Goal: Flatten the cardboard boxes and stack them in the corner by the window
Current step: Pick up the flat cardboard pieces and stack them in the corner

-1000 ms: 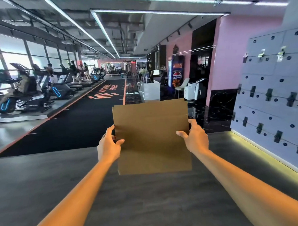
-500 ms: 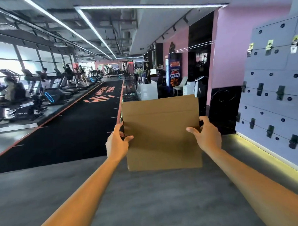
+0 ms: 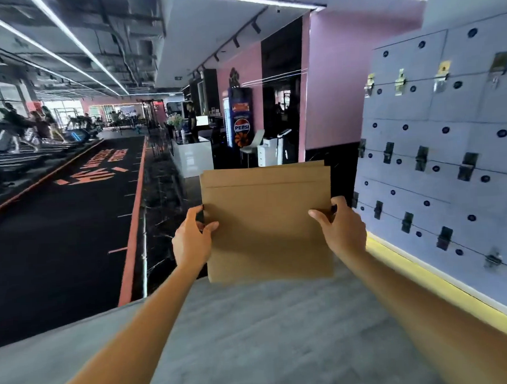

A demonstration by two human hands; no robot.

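1. Gym hall: grey floor underfoot, black track to the left, pale locker wall to the right, Pepsi fridge far ahead
2. Flattened cardboard box held upright at chest height, out in front, clear of the floor
3. Left hand pinching the left edge, thumb on the near face; right hand pinching the right edge likewise
4. Probably light and fairly stiff, prone to bowing if gripped at one corner; best held at both side edges, as here
5. Fingers behind the panel hidden; layer count unclear, a second edge peeking out top right; no window corner or stack in view; treadmills blurred
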